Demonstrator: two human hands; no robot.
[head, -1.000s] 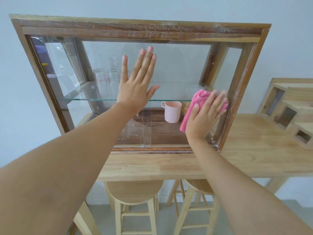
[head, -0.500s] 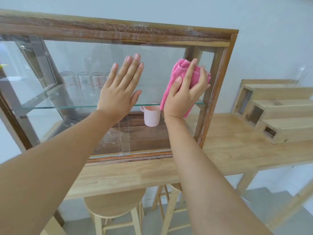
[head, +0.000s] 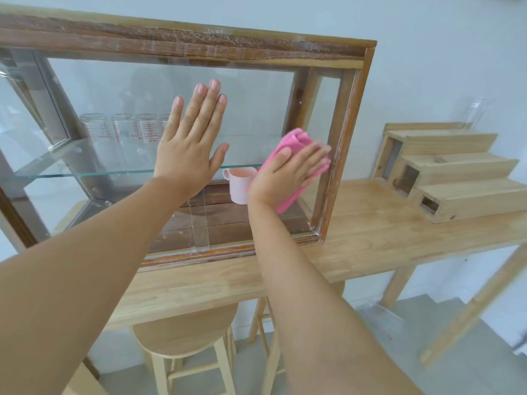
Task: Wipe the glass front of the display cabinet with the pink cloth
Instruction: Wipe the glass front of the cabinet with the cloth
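On the counter, the display cabinet takes your flat, open left hand at mid-glass; your right hand presses the pink cloth by the right frame, lower than a half-second ago.

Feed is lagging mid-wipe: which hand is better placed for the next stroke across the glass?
Right. The right hand presses the crumpled pink cloth against the glass front; the left hand lies flat and bare on it.
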